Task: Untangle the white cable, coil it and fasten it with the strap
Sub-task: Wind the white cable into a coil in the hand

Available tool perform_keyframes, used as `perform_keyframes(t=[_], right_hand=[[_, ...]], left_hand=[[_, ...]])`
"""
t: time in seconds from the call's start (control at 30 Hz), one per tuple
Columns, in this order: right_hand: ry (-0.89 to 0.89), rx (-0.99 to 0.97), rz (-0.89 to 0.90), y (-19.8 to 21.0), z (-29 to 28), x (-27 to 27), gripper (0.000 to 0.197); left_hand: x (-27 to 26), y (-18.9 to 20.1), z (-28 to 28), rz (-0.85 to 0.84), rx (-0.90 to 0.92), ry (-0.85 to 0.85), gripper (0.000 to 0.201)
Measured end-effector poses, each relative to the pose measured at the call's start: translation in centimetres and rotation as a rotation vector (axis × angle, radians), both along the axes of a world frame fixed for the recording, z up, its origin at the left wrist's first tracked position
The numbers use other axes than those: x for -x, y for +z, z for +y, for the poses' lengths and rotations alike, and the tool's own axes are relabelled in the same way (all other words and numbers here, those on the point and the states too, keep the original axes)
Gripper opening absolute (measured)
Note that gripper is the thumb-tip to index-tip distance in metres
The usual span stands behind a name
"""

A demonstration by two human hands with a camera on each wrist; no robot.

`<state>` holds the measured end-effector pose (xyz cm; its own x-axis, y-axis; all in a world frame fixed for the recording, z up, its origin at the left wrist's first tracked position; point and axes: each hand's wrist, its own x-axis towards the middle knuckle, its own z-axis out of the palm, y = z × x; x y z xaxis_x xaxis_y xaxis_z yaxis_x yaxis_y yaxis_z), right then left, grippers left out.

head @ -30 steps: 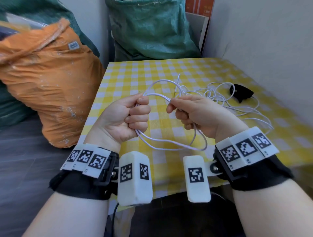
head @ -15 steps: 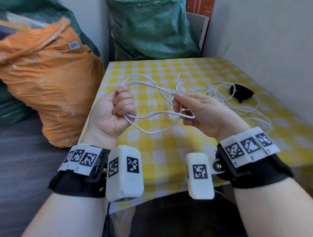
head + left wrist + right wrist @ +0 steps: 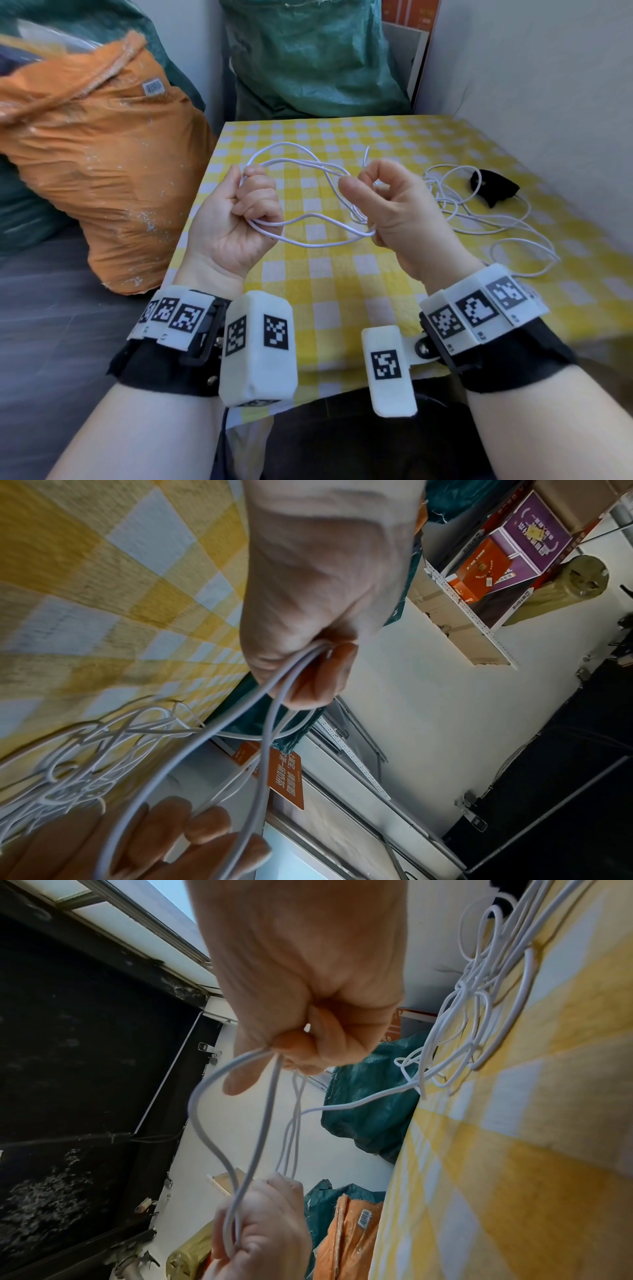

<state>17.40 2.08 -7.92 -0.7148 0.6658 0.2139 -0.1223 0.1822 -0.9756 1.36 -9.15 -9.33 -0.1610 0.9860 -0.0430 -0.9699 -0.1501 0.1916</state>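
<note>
A thin white cable (image 3: 310,219) runs in loops between my two hands above the yellow checked table (image 3: 342,294). My left hand (image 3: 246,209) is fisted round the loops' left end; its wrist view shows strands leaving the fist (image 3: 301,669). My right hand (image 3: 380,202) grips the strands at their right end, fingers curled, as the right wrist view (image 3: 294,1047) confirms. The rest of the cable (image 3: 479,219) lies tangled on the table to the right. A black strap (image 3: 493,186) lies beside that tangle, near the wall.
A big orange sack (image 3: 96,164) stands on the floor left of the table. A green sack (image 3: 308,58) stands behind the table's far edge. A pale wall (image 3: 548,85) borders the table on the right.
Both hands have drawn apart since a second ago, stretching the loops wider between them. The left hand has turned and moved left, still gripping the cable.
</note>
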Motion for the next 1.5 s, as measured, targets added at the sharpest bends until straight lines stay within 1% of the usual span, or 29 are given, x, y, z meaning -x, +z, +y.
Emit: perform_keyframes(t=[0.13, 0.27, 0.33, 0.47, 0.6, 0.77, 0.87, 0.93, 1.0, 1.1, 1.2, 1.27, 1.4, 1.5], right_hand=[[0.119, -0.017, 0.017, -0.2, 0.3, -0.3, 0.04], [0.268, -0.006, -0.004, -0.4, 0.7, -0.6, 0.033], [0.311, -0.027, -0.026, -0.3, 0.7, -0.8, 0.032], [0.323, -0.089, -0.111, -0.2, 0.7, -1.0, 0.024], [0.357, -0.142, -0.184, 0.0, 0.4, -1.1, 0.023], [0.444, -0.133, -0.274, 0.3, -0.4, -1.1, 0.019], [0.473, -0.113, -0.351, 0.3, -0.5, -1.1, 0.007], [0.494, -0.088, -0.378, 0.2, -0.7, -1.0, 0.005], [0.484, -0.072, -0.38, 0.3, -0.9, -0.9, 0.006], [0.435, -0.084, -0.365, 0.2, -1.2, -0.6, 0.012], [0.39, -0.084, -0.35, 0.3, -1.1, -0.5, 0.016], [0.371, -0.088, -0.353, 0.3, -1.1, -0.5, 0.018], [0.351, -0.113, -0.364, 0.1, -1.1, -0.5, 0.015], [0.261, -0.146, -0.347, 0.3, -0.5, -0.6, 0.019]], left_hand=[[0.1, 0.0, 0.0, -0.008, 0.007, 0.023, 0.043], [0.2, 0.0, -0.2, -0.019, 0.022, 0.042, 0.039], [0.3, -0.1, -0.2, -0.027, 0.033, 0.05, 0.039], [0.4, -0.2, -0.1, -0.056, 0.041, 0.063, 0.04], [0.4, -0.4, 0.1, -0.104, 0.039, 0.08, 0.039], [0.5, -0.6, 0.3, -0.121, 0.036, 0.109, 0.036], [0.6, -0.6, 0.5, -0.122, 0.019, 0.125, 0.037], [0.5, -0.6, 0.5, -0.116, 0.0, 0.136, 0.035], [0.5, -0.6, 0.6, -0.104, -0.02, 0.141, 0.035], [0.3, -0.4, 0.8, -0.06, -0.022, 0.156, 0.043], [-0.1, -0.2, 1.0, 0.034, 0.042, 0.183, 0.053], [-0.3, -0.1, 1.1, 0.108, 0.079, 0.179, 0.054], [0.0, -0.1, 0.9, 0.23, 0.077, 0.105, 0.053], [0.3, 0.0, 0.6, 0.237, 0.019, -0.01, 0.049]])
